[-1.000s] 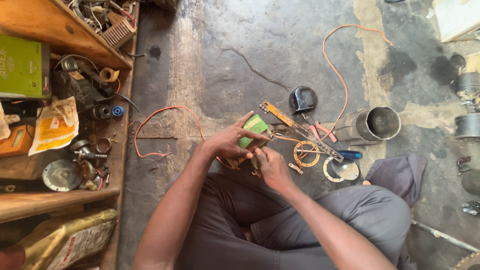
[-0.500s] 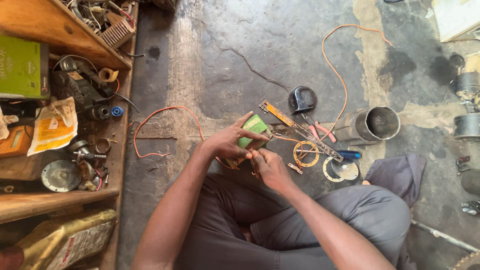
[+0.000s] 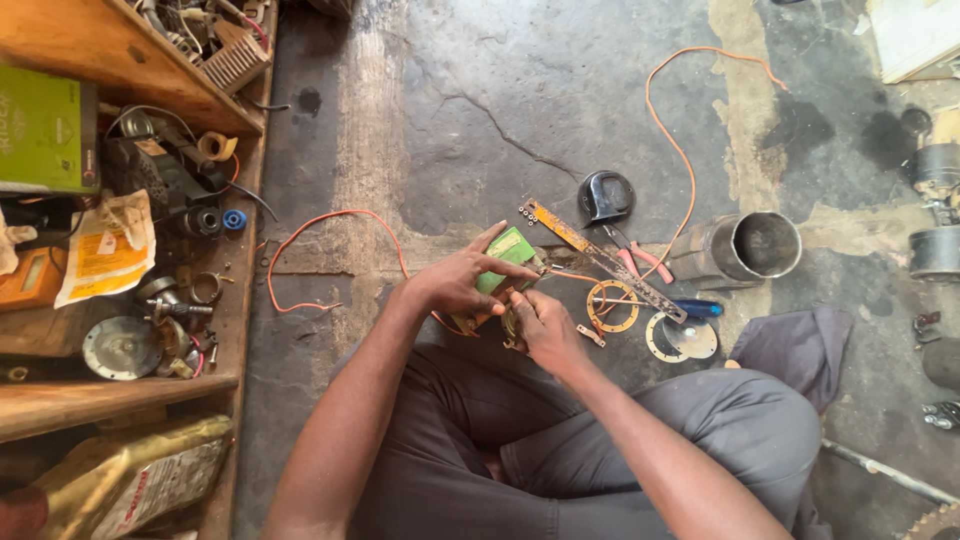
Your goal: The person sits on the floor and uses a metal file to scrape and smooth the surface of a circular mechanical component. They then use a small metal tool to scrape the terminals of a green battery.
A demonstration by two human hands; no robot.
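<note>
At frame centre, the left hand (image 3: 455, 285) is gripping a green block (image 3: 505, 258), fingers pressed around it; the right hand (image 3: 540, 325) is pinching its lower end.

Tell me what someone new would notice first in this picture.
Both hands meet at the centre: the left hand grips a small green block while the right hand works beside it. An orange wire loops across the cracked concrete floor above, near a metal cylinder. Cluttered wooden shelves fill the left edge.
</note>
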